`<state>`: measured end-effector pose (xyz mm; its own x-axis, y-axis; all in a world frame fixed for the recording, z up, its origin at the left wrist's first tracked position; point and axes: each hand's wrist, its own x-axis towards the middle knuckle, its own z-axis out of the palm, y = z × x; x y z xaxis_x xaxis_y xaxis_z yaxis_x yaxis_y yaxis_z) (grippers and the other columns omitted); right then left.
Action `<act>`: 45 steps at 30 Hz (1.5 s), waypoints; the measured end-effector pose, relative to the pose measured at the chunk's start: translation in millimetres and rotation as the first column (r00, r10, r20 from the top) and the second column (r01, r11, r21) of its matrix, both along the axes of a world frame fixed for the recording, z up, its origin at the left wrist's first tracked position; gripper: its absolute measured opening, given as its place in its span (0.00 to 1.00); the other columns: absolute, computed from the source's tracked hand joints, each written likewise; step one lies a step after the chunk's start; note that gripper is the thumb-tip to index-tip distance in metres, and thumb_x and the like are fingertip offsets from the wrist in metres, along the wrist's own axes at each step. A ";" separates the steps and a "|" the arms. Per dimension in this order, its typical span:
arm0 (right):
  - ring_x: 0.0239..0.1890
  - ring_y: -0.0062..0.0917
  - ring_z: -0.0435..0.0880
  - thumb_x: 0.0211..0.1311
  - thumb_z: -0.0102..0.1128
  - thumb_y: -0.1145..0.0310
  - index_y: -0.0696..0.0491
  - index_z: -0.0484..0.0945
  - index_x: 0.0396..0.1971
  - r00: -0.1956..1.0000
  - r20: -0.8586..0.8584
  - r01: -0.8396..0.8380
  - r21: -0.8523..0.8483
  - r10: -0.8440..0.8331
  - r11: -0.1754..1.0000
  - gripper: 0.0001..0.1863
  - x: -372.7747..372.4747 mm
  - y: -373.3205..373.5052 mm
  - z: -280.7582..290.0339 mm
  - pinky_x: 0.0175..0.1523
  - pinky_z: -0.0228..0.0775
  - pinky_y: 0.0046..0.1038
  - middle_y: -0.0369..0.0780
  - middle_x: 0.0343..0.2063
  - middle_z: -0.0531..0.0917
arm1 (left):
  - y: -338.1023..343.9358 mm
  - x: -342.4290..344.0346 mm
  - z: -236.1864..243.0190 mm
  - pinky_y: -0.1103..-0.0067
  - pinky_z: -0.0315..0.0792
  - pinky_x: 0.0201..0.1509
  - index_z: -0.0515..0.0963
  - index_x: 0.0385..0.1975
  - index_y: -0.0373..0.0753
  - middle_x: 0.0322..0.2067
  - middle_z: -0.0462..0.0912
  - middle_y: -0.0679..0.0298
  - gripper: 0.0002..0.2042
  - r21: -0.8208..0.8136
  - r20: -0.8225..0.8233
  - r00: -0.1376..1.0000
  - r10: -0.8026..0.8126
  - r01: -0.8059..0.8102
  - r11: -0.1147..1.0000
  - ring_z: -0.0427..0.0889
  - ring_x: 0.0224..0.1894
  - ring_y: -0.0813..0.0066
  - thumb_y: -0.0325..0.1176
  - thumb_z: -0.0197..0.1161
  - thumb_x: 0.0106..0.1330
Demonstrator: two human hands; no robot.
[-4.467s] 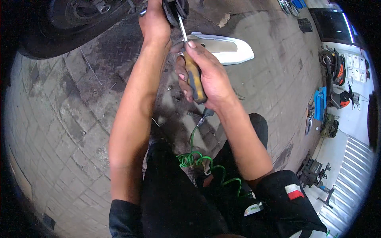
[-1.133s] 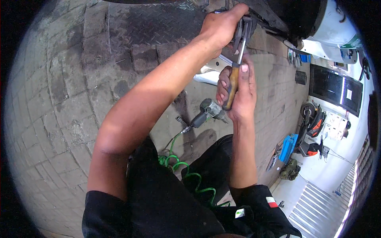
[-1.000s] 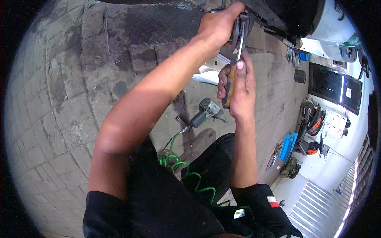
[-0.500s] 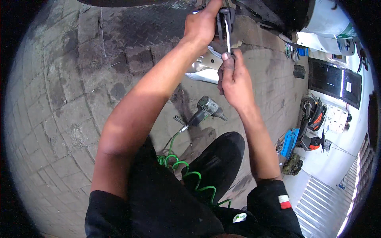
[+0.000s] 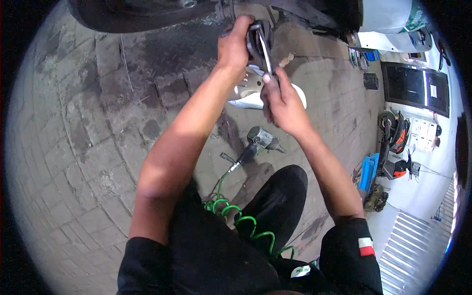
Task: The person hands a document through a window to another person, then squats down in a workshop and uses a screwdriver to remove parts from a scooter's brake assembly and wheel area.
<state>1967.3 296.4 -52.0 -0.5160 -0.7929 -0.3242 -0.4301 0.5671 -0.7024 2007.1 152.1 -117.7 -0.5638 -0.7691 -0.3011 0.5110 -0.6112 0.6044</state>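
My left hand is closed around the side of a dark, caliper-like metal part below the raised vehicle at the top of the view. In my right hand is a slim, shiny metal tool, its kind unclear. The thumb lies along its near end, and its far end reaches into the dark part. Where the tool's tip touches is hidden. Beneath my hands, a silver and white body panel lies on the paving.
An impact wrench with a coiled green air hose lies between me and the panel. Overhead at the upper left hangs a black tyre. Against the right wall stand a scooter and a blue object.
My view has shifted, and more of the tyre shows at the top. Both hands and the dark part sit farther left; the tool now leans more to the left.
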 end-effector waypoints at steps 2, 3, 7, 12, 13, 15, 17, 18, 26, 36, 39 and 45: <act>0.17 0.24 0.75 0.72 0.47 0.51 0.53 0.67 0.42 0.863 0.480 0.202 -0.044 -0.157 0.978 0.18 8.2 5.9 -0.8 0.21 0.67 0.28 0.37 0.19 0.73 | 0.0 -0.6 -3.0 0.71 0.79 0.36 0.77 0.42 0.38 0.33 0.82 0.61 0.22 0.064 -0.090 0.994 -0.069 0.075 0.995 0.82 0.33 0.70 0.51 0.55 0.62; 0.17 0.20 0.73 0.72 0.46 0.50 0.51 0.68 0.43 0.701 0.685 0.299 -0.029 -0.199 0.954 0.18 13.4 7.8 -2.3 0.21 0.67 0.25 0.34 0.20 0.72 | -1.1 0.1 -5.1 0.69 0.80 0.35 0.77 0.42 0.38 0.33 0.82 0.61 0.22 0.094 -0.136 0.986 -0.101 0.114 0.989 0.82 0.33 0.69 0.52 0.55 0.61; 0.20 0.19 0.76 0.71 0.48 0.47 0.52 0.69 0.39 0.701 0.695 0.307 -0.091 -0.160 0.947 0.21 28.7 11.1 -10.0 0.21 0.68 0.23 0.34 0.21 0.75 | -1.4 13.5 2.5 0.65 0.81 0.34 0.76 0.40 0.39 0.32 0.82 0.60 0.22 0.069 -0.174 0.962 -0.212 0.227 0.972 0.83 0.33 0.66 0.53 0.55 0.60; 0.21 0.19 0.74 0.73 0.43 0.47 0.55 0.70 0.38 0.839 0.540 0.201 -0.186 -0.071 0.962 0.23 43.7 28.5 -30.6 0.27 0.69 0.22 0.35 0.22 0.74 | 0.9 10.9 8.9 0.62 0.82 0.37 0.77 0.38 0.38 0.32 0.82 0.59 0.22 0.121 -0.226 0.951 -0.209 0.240 0.963 0.83 0.34 0.64 0.53 0.55 0.59; 0.20 0.17 0.73 0.73 0.43 0.47 0.55 0.70 0.40 0.881 0.455 0.188 -0.083 -0.130 0.979 0.23 53.5 32.0 -20.3 0.25 0.68 0.21 0.34 0.22 0.74 | 0.8 10.1 6.7 0.62 0.81 0.36 0.77 0.38 0.38 0.32 0.82 0.59 0.22 0.117 -0.215 0.955 -0.205 0.234 0.965 0.82 0.34 0.64 0.53 0.55 0.59; 0.17 0.15 0.71 0.72 0.44 0.46 0.56 0.71 0.40 0.826 0.538 0.297 -0.167 -0.166 0.940 0.25 58.0 50.1 -35.0 0.21 0.65 0.19 0.34 0.23 0.74 | 1.7 4.1 8.2 0.62 0.81 0.36 0.77 0.38 0.39 0.32 0.82 0.60 0.22 0.106 -0.207 0.957 -0.204 0.229 0.968 0.82 0.34 0.65 0.53 0.55 0.59; 0.17 0.15 0.70 0.73 0.45 0.48 0.55 0.72 0.37 0.790 0.582 0.310 -0.107 -0.193 0.945 0.22 57.4 48.6 -27.2 0.21 0.64 0.19 0.33 0.21 0.73 | -2.5 7.6 4.3 0.64 0.81 0.35 0.77 0.41 0.39 0.32 0.82 0.59 0.21 0.130 -0.189 0.964 -0.189 0.215 0.968 0.83 0.32 0.67 0.50 0.60 0.58; 0.17 0.15 0.70 0.73 0.45 0.49 0.55 0.72 0.36 0.770 0.603 0.315 -0.077 -0.207 0.946 0.21 55.8 47.3 -21.4 0.21 0.63 0.19 0.32 0.21 0.73 | -4.5 9.3 2.6 0.65 0.81 0.34 0.77 0.42 0.38 0.32 0.82 0.59 0.21 0.141 -0.180 0.967 -0.182 0.208 0.968 0.83 0.31 0.68 0.48 0.62 0.57; 0.13 0.15 0.69 0.73 0.46 0.50 0.54 0.72 0.34 0.679 0.715 0.286 -0.050 -0.165 0.957 0.21 41.7 47.7 -4.1 0.17 0.60 0.18 0.33 0.20 0.74 | -5.3 6.8 -6.7 0.67 0.81 0.32 0.76 0.42 0.37 0.31 0.81 0.57 0.20 0.054 -0.215 0.959 -0.186 0.202 0.978 0.83 0.30 0.67 0.46 0.61 0.58; 0.13 0.15 0.69 0.71 0.44 0.43 0.55 0.73 0.36 0.753 0.631 0.282 -0.049 -0.189 0.958 0.26 29.6 34.7 -10.6 0.16 0.60 0.18 0.33 0.21 0.72 | -0.3 13.8 5.6 0.66 0.81 0.30 0.76 0.42 0.37 0.33 0.81 0.58 0.20 0.022 -0.179 0.979 -0.095 0.101 0.995 0.83 0.31 0.65 0.45 0.61 0.58; 0.13 0.15 0.69 0.71 0.44 0.43 0.54 0.73 0.35 0.731 0.622 0.401 -0.058 -0.281 0.914 0.26 38.1 27.2 -9.9 0.16 0.61 0.19 0.33 0.21 0.73 | 1.8 12.2 9.2 0.65 0.82 0.31 0.76 0.42 0.36 0.33 0.81 0.58 0.20 0.028 -0.162 0.983 -0.082 0.088 0.996 0.83 0.31 0.65 0.46 0.61 0.58; 0.13 0.18 0.69 0.70 0.45 0.43 0.53 0.72 0.36 0.602 0.761 0.465 -0.086 -0.244 0.881 0.25 50.6 17.4 -11.8 0.17 0.62 0.20 0.35 0.19 0.74 | 1.1 10.5 8.4 0.66 0.82 0.31 0.75 0.44 0.35 0.32 0.81 0.57 0.21 0.056 -0.234 0.960 -0.155 0.173 0.983 0.83 0.29 0.66 0.46 0.60 0.59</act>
<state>2018.0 313.8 -63.8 -0.4692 -0.7043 -0.5327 0.4610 0.3192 -0.8280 2017.6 153.2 -109.3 -0.7406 -0.6403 -0.2036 0.5184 -0.7373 0.4331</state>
